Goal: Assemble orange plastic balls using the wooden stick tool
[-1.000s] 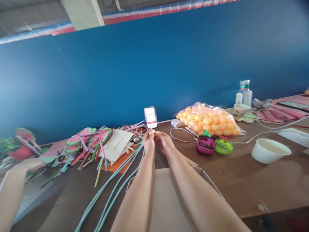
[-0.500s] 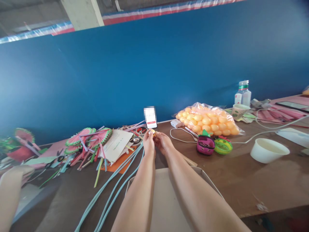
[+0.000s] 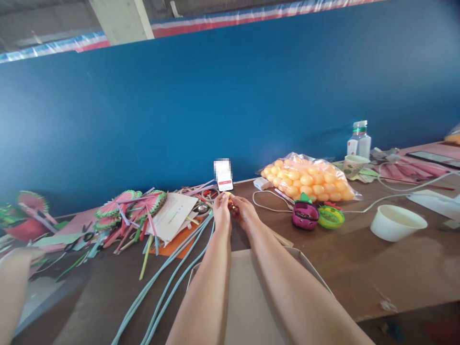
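Left hand (image 3: 222,211) and right hand (image 3: 245,211) pinch a small yellow piece (image 3: 227,194), mostly hidden by fingers.

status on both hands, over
Left hand and right hand together, both pinching a small yellow piece. Over the table, near the propped phone. Blue cords beside left wrist, clear of fingers.

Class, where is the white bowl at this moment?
In the head view, the white bowl stands on the right of the brown table, right of the green round toy and nearer than the bag of orange balls.
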